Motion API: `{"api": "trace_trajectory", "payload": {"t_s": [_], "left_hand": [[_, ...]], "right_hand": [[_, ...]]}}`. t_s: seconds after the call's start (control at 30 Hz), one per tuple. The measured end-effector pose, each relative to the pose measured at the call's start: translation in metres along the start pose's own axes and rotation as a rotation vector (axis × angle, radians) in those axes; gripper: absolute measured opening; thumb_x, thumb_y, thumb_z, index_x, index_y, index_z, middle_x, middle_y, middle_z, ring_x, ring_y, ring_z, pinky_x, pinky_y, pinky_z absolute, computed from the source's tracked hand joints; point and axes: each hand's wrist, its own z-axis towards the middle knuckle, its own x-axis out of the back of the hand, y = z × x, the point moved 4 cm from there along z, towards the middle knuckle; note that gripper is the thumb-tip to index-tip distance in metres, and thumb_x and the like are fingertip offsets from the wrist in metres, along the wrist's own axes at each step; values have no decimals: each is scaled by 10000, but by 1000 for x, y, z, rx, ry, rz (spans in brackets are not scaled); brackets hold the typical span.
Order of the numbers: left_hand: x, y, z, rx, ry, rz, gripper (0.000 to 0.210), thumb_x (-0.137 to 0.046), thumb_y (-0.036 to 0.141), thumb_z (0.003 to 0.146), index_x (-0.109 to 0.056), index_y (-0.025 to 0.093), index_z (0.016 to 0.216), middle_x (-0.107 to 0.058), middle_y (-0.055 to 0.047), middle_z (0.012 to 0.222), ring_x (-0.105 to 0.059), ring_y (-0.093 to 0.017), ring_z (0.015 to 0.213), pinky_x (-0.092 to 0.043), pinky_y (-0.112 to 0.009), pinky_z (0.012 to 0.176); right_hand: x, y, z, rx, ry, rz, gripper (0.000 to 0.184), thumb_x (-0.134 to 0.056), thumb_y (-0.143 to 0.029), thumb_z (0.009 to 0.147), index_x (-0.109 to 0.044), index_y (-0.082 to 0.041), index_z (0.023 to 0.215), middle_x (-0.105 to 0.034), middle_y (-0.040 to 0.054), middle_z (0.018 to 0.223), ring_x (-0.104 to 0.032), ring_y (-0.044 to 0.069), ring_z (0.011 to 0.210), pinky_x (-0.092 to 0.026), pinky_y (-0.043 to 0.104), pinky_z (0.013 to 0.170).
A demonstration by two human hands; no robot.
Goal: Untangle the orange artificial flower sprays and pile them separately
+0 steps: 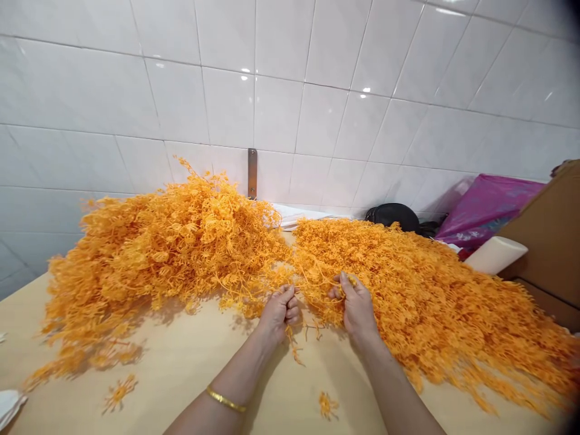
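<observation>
My left hand [277,313] is closed in a pinch on a thin orange plastic plant sprig [294,350], whose end hangs below the fingers. Just to its right, my right hand [359,309] has thumb and fingers pressed together on orange sprig stems at the edge of the right heap. Thin orange stems run between the two hands. A tall heap of orange artificial foliage [167,248] rises on the left, and a wider, lower orange heap [426,296] spreads on the right. What lies inside the fingers is partly hidden.
Loose orange pieces lie on the pale table [194,374], one a small orange tuft [327,405] near the front. Behind the right heap are a black pouch [393,215], a purple bag [489,205], a white roll [496,256] and a cardboard box [548,235]. A tiled wall [290,115] stands behind.
</observation>
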Motion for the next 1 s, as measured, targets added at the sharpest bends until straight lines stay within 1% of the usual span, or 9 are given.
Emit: {"api": "trace_trajectory", "payload": {"t_s": [0.1,0.17,0.23,0.3,0.4,0.57,0.77,0.9,1.0], "left_hand": [[-1,0,0,14,-40,37,363,-616,331,680,-285,191,629,-236,107,414,-147,-12,322,-63,-165,366],[0,0,0,17,-36,38,389,-615,361,676,-273,190,607,-203,109,402,-131,-14,321,-65,-169,364],[0,0,0,19,-17,39,401,-602,395,681,-269,191,591,-160,113,389,-105,-17,318,-61,-175,362],[0,0,-2,27,-9,62,398,-592,423,681,-285,190,579,-134,115,379,-82,-18,317,-50,-181,362],[-2,1,-5,23,-32,122,416,-627,415,646,-289,186,562,-136,118,380,-75,-9,324,-30,-183,368],[-4,3,-7,-22,-76,104,346,-694,281,587,-366,175,624,-174,126,388,-98,-2,323,-52,-172,361],[0,1,-2,-30,-68,43,242,-660,282,623,-465,154,691,-265,101,398,-265,-25,344,-164,-170,369],[-1,-1,-1,-29,-69,59,223,-650,275,634,-494,135,708,-343,75,460,-354,-35,394,-221,-173,391],[-2,-2,-2,-36,-94,86,220,-652,267,637,-479,143,689,-356,70,480,-368,-38,399,-224,-176,395]], "right_hand": [[-10,-3,-7,-27,-251,-134,259,-587,-417,666,-519,-191,772,-433,-61,512,-382,87,429,-338,226,465],[-11,-3,-11,9,-337,-334,273,-611,-381,639,-544,-186,818,-419,-68,488,-355,82,414,-297,213,426],[-7,-5,-11,94,-268,-505,264,-588,-337,647,-558,-188,862,-421,-68,481,-339,80,395,-267,211,403],[2,-7,-7,179,-92,-582,255,-544,-306,671,-555,-192,899,-441,-60,493,-343,83,382,-261,216,395],[12,-6,0,178,62,-478,226,-522,-336,693,-548,-180,854,-468,-36,518,-411,101,411,-293,223,403],[10,-1,4,46,-94,-266,276,-592,-361,648,-541,-162,832,-532,6,673,-519,133,553,-415,260,523],[-3,-23,-14,314,-205,-427,577,-601,-360,676,-383,-240,1197,-503,60,1049,-512,170,881,-413,330,788],[-4,-18,-12,214,-199,-279,443,-510,-409,756,-432,-220,1149,-513,77,1107,-502,186,979,-405,319,823],[2,-8,-4,82,-116,-206,371,-480,-465,759,-537,-182,992,-586,80,983,-544,195,892,-417,331,794]]}}
